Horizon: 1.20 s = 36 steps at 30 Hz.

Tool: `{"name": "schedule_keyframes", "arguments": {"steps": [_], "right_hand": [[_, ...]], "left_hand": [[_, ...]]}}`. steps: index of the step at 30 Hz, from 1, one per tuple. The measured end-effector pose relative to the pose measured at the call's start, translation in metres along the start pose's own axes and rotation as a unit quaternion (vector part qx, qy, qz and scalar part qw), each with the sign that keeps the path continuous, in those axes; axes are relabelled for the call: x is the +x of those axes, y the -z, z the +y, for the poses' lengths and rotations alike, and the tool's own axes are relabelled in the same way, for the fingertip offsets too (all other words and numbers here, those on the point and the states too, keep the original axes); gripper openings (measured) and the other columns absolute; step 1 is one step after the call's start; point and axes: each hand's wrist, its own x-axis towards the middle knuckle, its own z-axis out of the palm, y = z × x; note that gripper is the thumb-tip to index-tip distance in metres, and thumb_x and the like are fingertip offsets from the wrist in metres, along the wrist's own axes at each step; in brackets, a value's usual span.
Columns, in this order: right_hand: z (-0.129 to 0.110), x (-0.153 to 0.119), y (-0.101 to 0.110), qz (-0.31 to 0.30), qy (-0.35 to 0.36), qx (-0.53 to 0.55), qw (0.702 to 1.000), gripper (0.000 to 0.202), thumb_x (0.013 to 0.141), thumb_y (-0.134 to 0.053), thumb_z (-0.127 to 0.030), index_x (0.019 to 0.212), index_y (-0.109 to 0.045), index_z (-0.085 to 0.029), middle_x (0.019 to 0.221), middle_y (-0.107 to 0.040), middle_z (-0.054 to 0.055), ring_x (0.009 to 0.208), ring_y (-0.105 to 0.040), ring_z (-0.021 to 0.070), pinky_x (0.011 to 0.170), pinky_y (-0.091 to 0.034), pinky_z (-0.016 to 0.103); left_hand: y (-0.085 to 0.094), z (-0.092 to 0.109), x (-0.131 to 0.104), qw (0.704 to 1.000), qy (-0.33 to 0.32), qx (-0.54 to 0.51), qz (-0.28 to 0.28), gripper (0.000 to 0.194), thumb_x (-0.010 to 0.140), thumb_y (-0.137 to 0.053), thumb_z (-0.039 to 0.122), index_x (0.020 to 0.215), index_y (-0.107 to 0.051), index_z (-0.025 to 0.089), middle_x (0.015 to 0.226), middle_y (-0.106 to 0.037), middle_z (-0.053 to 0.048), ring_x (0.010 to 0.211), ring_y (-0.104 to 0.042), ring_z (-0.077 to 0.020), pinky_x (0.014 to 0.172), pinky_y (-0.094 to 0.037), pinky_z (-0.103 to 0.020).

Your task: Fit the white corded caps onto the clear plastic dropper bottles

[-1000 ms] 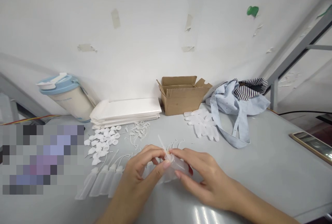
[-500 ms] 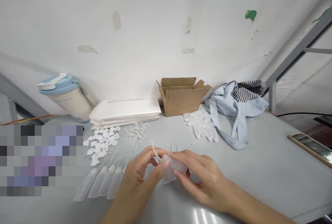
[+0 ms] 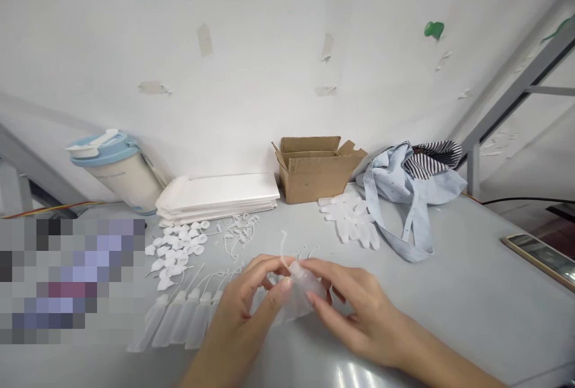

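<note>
1. Looking in from my remote seat, I find the bottle (image 3: 309, 284) between both hands, over the middle of the tabletop (image 3: 431, 310), toward the near edge.
2. Its long axis slants: neck up and left toward the left hand (image 3: 249, 298), body down and right into the right hand (image 3: 359, 310), which I judge nearer its bulk. One thin tube (image 3: 283, 249) rises from the neck.
3. My right fingers and thumb grasp the body; my left fingertips curl at the neck, but I cannot tell whether they grip.
4. Counting toward the near left corner: at least four capped bottles (image 3: 171, 322) in a row; the hands hide others.
5. Left of centre I see roughly twenty loose caps (image 3: 173, 251) and a tangle of tubes (image 3: 245, 229); both overlap too much for an exact count.
6. Along the far edge: one cup (image 3: 119, 178), several envelopes (image 3: 224, 190) stacked, one box (image 3: 317, 184), one bag (image 3: 395, 172).
7. One phone (image 3: 541, 253) lies at the right edge.
</note>
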Motion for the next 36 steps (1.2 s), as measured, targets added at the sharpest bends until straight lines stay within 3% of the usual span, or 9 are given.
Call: {"name": "schedule_keyframes", "arguments": {"steps": [3, 6, 11, 22, 30, 36], "right_hand": [[0.006, 0.005, 0.01, 0.001, -0.112, -0.032, 0.993, 0.033, 0.09, -0.047, -0.02, 0.122, -0.051, -0.017, 0.073, -0.062, 0.001, 0.054, -0.053, 0.011, 0.052, -0.043, 0.023], [0.011, 0.01, 0.022, -0.03, -0.212, -0.055, 0.975, 0.033, 0.09, -0.044, -0.022, 0.122, -0.053, -0.016, 0.065, -0.058, -0.001, 0.05, -0.051, 0.011, 0.052, -0.041, 0.023], [0.016, 0.011, 0.028, -0.097, -0.289, -0.074, 0.95, 0.034, 0.09, -0.042, -0.02, 0.121, -0.053, -0.013, 0.058, -0.055, -0.002, 0.049, -0.049, 0.012, 0.052, -0.037, 0.023], [0.017, 0.008, 0.023, -0.176, -0.299, -0.135, 0.928, 0.022, 0.088, -0.043, -0.016, 0.102, -0.059, -0.016, 0.059, -0.047, -0.001, 0.054, -0.045, 0.0139, 0.05, -0.026, 0.024], [0.015, 0.008, 0.021, -0.207, -0.302, -0.176, 0.914, 0.021, 0.086, -0.044, -0.017, 0.101, -0.059, -0.016, 0.064, -0.053, 0.003, 0.058, -0.048, 0.0168, 0.052, -0.023, 0.025], [0.014, 0.007, 0.023, -0.212, -0.306, -0.163, 0.914, 0.023, 0.087, -0.045, -0.02, 0.103, -0.061, -0.019, 0.065, -0.057, 0.004, 0.066, -0.053, 0.02, 0.054, -0.024, 0.026]], "left_hand": [[0.0, -0.003, 0.0, 0.997, 0.032, 0.015, 0.063, 0.036, 0.084, -0.054, 0.048, 0.115, -0.062, 0.03, 0.101, -0.064, -0.002, 0.093, -0.06, -0.0223, 0.077, -0.049, -0.031], [0.001, -0.004, 0.0, 0.997, 0.031, 0.003, 0.065, 0.042, 0.084, -0.054, 0.048, 0.121, -0.056, 0.028, 0.106, -0.062, -0.005, 0.102, -0.058, -0.0239, 0.087, -0.047, -0.036], [0.0, 0.001, 0.0, 0.997, 0.053, -0.022, 0.057, 0.046, 0.086, -0.051, 0.05, 0.125, -0.051, 0.027, 0.11, -0.059, -0.007, 0.107, -0.055, -0.0248, 0.092, -0.043, -0.04], [0.0, 0.001, 0.001, 0.994, 0.051, -0.043, 0.082, 0.044, 0.083, -0.055, 0.048, 0.121, -0.056, 0.025, 0.108, -0.06, -0.007, 0.103, -0.056, -0.0244, 0.084, -0.048, -0.037], [-0.002, 0.0, 0.002, 0.994, 0.036, -0.022, 0.105, 0.039, 0.083, -0.055, 0.046, 0.115, -0.057, 0.024, 0.104, -0.061, -0.006, 0.101, -0.057, -0.0237, 0.077, -0.049, -0.032], [-0.003, -0.002, 0.002, 0.993, 0.038, 0.0, 0.108, 0.036, 0.084, -0.053, 0.046, 0.113, -0.057, 0.024, 0.105, -0.062, -0.007, 0.104, -0.057, -0.0244, 0.084, -0.047, -0.035]]}}
